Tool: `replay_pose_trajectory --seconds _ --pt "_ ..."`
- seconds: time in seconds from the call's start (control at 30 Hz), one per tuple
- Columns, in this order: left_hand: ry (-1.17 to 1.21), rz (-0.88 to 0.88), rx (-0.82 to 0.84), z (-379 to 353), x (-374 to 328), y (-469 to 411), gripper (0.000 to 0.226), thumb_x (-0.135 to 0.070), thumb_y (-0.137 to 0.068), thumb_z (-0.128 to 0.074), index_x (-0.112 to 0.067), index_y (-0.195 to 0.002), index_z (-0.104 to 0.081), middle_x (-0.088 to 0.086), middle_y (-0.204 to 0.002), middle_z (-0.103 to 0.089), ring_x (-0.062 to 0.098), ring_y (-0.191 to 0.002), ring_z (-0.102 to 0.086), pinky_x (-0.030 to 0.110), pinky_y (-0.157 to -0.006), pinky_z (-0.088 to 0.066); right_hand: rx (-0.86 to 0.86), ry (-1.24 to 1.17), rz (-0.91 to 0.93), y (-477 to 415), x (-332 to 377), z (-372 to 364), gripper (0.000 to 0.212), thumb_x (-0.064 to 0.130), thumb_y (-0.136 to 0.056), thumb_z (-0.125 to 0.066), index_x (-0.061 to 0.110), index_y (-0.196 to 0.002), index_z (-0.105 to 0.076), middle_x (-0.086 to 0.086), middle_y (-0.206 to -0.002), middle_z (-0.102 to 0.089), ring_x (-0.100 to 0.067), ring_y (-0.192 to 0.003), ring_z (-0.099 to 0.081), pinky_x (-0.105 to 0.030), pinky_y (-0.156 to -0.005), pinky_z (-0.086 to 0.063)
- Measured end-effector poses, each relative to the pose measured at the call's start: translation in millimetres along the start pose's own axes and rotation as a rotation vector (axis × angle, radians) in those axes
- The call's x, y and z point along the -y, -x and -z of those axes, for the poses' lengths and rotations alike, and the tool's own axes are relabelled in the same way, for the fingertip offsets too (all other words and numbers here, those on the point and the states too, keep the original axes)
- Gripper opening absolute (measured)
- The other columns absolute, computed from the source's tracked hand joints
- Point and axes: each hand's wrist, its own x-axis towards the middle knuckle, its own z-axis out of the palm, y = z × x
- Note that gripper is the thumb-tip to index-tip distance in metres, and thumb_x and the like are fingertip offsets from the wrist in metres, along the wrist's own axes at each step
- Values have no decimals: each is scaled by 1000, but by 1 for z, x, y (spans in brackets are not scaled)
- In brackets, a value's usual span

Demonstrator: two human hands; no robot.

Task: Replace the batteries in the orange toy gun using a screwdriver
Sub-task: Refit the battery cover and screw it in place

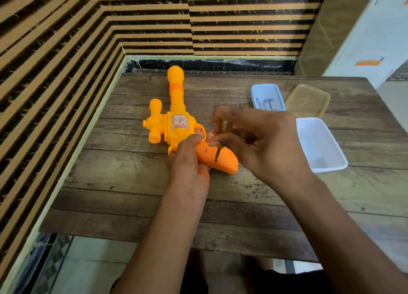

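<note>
Right now the orange toy gun [176, 121] lies flat on the wooden table [132, 183] in the middle of the frame, with its barrel pointing to the top. The left hand [189, 163] grips the gun by its handle [227, 161], near the trigger, so it cannot slide. The right hand [265, 143] pinches a small screwdriver [218, 152]. Its tip sits on the handle, likely in a screw. To do this well, the person should hold the screwdriver straight, push down a little, and turn slowly so the tip does not slip. The clear box [320, 143] at the right looks like a good place for the tiny screw.
</note>
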Motion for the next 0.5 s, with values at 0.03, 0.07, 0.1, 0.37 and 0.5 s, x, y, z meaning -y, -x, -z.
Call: replay_pose_trajectory --seconds 0.03,0.07,0.1,0.37,0.5 --pt "7 5 -5 0 0 -1 48 -2 -88 -69 -6 -135 -63 19 -127 -72 36 -110 -74 64 -91 -56 -27 20 5 0 0 -1 15 10 -87 -85 12 -100 -77 20 -75 -55 14 -63 -49 -2 -66 -33" --pt "9 9 -8 0 0 -2 49 -3 -87 -70 -6 -136 -62 20 -127 -72 37 -110 -74 65 -90 -57 -63 38 5 2 0 -2 16 13 -86 -86 12 -99 -77 18 -75 -56 15 -63 -49 -2 -67 -34" --pt "14 13 -10 0 -1 -3 50 -3 -87 -71 -6 -136 -62 21 -126 -72 38 -109 -74 66 -88 -57 -98 56 3 3 -1 -2 17 16 -85 -88 11 -98 -77 14 -74 -58 15 -64 -49 -3 -68 -35" --pt "7 -7 -54 1 0 -4 54 -5 -84 -75 -8 -137 -61 20 -126 -72 37 -108 -75 66 -86 -57 -222 150 -5 10 1 -10 23 16 -83 -91 8 -99 -76 6 -74 -58 -12 -64 -53 -28 -61 -47" --pt "-12 -2 -34 2 0 -3 66 -13 -77 -81 -11 -139 -59 19 -127 -72 36 -110 -74 65 -89 -57 -232 123 -10 12 6 -17 24 14 -85 -88 7 -105 -76 1 -77 -60 -12 -67 -54 -28 -65 -50"
